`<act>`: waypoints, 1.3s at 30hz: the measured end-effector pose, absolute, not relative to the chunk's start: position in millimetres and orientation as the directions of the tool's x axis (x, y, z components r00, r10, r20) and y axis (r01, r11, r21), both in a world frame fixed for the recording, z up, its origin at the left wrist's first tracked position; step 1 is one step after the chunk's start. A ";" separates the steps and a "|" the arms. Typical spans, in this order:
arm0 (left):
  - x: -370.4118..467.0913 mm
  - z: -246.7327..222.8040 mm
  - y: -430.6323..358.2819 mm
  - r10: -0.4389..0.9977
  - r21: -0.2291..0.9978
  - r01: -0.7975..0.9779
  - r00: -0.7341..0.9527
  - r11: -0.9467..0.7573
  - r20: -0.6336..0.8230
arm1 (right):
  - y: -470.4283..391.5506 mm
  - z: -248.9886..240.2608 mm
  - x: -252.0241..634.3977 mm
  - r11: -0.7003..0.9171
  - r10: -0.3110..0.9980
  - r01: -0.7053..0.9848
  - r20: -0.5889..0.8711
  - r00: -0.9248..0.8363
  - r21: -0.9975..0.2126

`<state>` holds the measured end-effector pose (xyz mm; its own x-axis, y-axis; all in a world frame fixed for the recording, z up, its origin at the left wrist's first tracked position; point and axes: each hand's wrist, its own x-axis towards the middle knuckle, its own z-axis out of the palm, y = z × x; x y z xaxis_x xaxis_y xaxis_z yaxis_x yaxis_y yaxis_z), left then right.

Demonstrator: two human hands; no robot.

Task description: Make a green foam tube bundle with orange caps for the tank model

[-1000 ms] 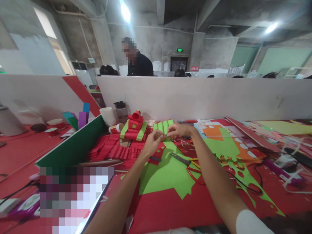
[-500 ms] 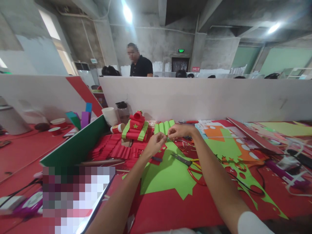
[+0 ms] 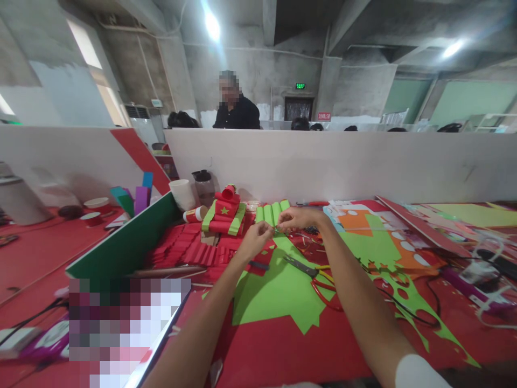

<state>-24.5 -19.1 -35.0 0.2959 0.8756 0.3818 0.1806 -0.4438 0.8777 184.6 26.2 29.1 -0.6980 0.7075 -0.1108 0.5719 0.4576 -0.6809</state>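
Fingers pinched, my left hand [image 3: 257, 240] is raised over the far end of a green paper sheet [image 3: 266, 299]. My right hand [image 3: 298, 218] faces it from the right, also pinched, with a small gap between the two. Whatever tiny piece lies in the fingertips is too small to make out. Just behind the hands stand several green paper rolls [image 3: 268, 213]. To the left is a red rolled-paper model [image 3: 226, 209] with green strips and a star. Scissors [image 3: 309, 272] with red and yellow handles lie on the sheet below my right hand.
Folded red paper strips [image 3: 189, 248] cover the left side beside a green board [image 3: 125, 240]. A lit screen [image 3: 161, 318] lies at the front left. Green cut-out scraps [image 3: 420, 302] and cables are at right. A white partition [image 3: 323, 161] closes off the back, with a person [image 3: 238, 112] beyond it.
Both hands stay almost in place, still pinched close together. The person behind the partition has shifted slightly right and leans lower.
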 end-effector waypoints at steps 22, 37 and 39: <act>-51.1 -23.0 -3.2 0.957 0.933 0.212 0.071 -0.291 0.282 | -12.7 54.2 141.1 0.543 0.610 0.718 -0.383 -0.693 -0.434; -40.7 -23.7 -16.5 0.930 0.854 0.371 0.185 -0.364 0.316 | -16.8 74.6 236.2 0.106 0.951 0.920 -0.231 -0.204 -0.378; -39.4 -26.3 -16.8 0.927 0.839 0.396 0.202 -0.374 0.317 | -25.1 72.9 259.3 0.017 0.971 0.923 -0.214 -0.107 -0.383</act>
<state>-39.4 -16.8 -26.3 0.2021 0.9266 0.3173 0.3961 -0.3736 0.8387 259.3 -25.1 72.9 -0.1067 0.9711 -0.2136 0.9235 0.0172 -0.3832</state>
